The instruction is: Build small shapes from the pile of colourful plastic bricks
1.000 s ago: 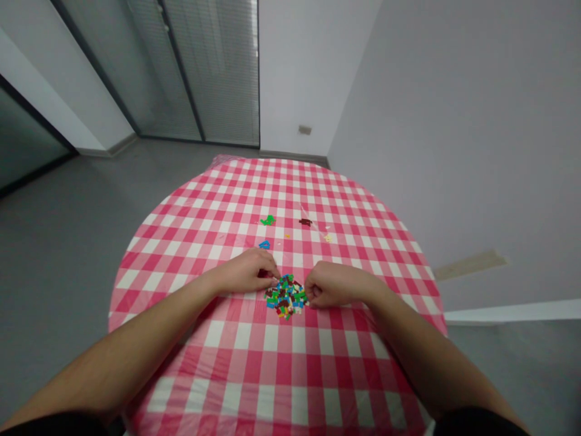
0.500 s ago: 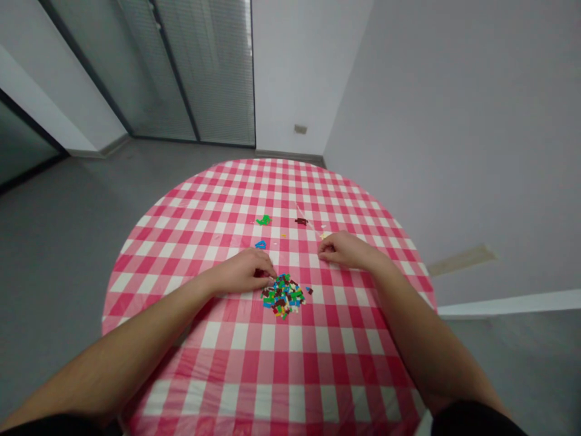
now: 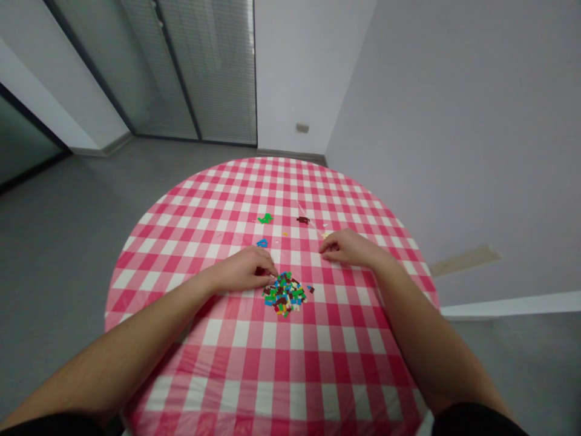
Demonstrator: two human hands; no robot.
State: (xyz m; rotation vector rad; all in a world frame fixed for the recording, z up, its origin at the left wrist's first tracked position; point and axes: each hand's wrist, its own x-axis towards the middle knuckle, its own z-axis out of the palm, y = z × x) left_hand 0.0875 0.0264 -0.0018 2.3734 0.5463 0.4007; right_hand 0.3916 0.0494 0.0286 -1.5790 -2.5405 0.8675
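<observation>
Curling left hand [image 3: 242, 270] against the brick heap [image 3: 285, 294], any pinch hidden; right hand [image 3: 349, 248] loosely bent on the checked cloth [image 3: 272, 375], near cream bits [image 3: 325, 235]. Green bits [image 3: 265, 218], blue bits [image 3: 262, 243] and brown bits [image 3: 302, 220] lying apart, most bricks left heaped.

A loose heap of small plastic bricks [image 3: 285, 294] in green, blue, brown, yellow and white lies near the middle of the round checked tablecloth [image 3: 290, 369]. A single dark brick [image 3: 310, 289] sits just beside it on the right. Nearer the far edge, well apart from the heap, lie a green clump [image 3: 265, 218], a blue brick [image 3: 262, 243], a brown clump [image 3: 302, 220] and a pale bit [image 3: 325, 235].
</observation>
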